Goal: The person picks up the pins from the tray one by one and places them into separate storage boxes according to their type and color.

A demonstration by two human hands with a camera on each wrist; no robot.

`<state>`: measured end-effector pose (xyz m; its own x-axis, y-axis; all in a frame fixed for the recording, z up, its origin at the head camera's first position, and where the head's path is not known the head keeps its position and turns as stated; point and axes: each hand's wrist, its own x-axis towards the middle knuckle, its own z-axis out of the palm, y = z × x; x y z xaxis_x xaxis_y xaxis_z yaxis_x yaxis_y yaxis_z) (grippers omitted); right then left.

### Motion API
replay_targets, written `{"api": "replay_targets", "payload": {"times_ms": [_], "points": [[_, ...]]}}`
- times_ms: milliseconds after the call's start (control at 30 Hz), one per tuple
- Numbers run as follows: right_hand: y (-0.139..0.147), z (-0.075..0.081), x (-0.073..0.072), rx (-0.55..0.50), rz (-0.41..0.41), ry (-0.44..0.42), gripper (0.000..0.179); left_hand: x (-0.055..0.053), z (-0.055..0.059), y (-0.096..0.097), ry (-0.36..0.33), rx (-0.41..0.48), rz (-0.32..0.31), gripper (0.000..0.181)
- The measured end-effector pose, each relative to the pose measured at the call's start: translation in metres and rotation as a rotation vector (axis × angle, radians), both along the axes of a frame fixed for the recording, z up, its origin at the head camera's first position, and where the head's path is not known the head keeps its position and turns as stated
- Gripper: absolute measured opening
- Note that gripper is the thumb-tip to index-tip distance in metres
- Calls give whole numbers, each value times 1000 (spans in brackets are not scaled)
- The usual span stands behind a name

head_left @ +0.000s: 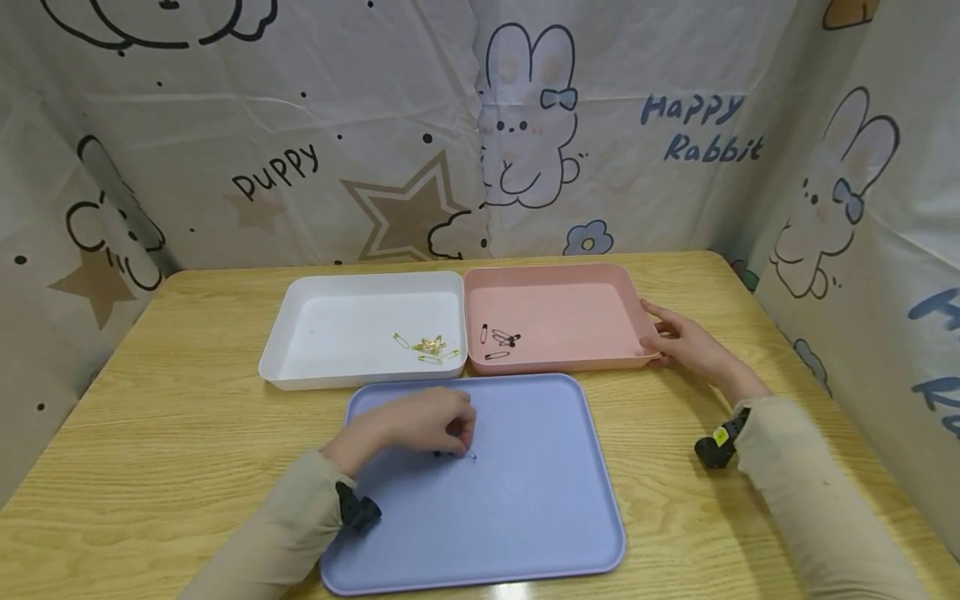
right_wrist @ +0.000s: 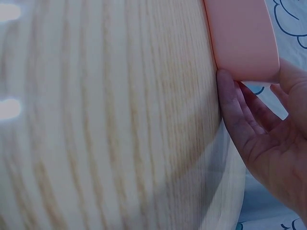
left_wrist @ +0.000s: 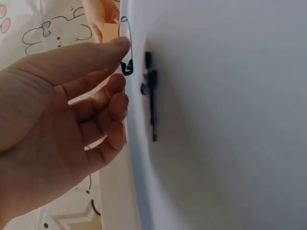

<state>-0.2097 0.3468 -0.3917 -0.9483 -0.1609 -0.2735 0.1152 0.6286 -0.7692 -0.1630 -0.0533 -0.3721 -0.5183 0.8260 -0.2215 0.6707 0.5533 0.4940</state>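
Over the blue tray [head_left: 525, 517], my left hand [head_left: 431, 421] pinches a black-headed safety pin [left_wrist: 127, 67] between thumb and index finger. More black safety pins [left_wrist: 153, 96] lie on the tray close by, mostly hidden by the hand in the head view. At the right end of the pink tray [head_left: 562, 308], my right hand [head_left: 693, 346] grips the near corner, its thumb at the rim and fingers against the outer wall. Several black safety pins [head_left: 506, 338] lie inside that tray, near its left front corner.
A white tray [head_left: 345, 325] stands against the pink one's left side, with several gold safety pins [head_left: 430, 344] at its front right. All three trays sit on a wooden table [head_left: 187, 433]. A printed cloth [head_left: 405, 108] hangs behind and at both sides.
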Motion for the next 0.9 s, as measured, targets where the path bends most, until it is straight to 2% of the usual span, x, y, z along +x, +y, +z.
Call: {"api": "replay_targets", "payload": {"times_ms": [200,467,900], "points": [[3,-1,0,-54,14,-2,70,-6,7,2,52,36,15,11],[2,-2,-1,-55,17,0,70,-13,14,6,12,82,71,10],[1,-1,0,-32,14,1,69,-33,17,18,49,145,128,9]]}}
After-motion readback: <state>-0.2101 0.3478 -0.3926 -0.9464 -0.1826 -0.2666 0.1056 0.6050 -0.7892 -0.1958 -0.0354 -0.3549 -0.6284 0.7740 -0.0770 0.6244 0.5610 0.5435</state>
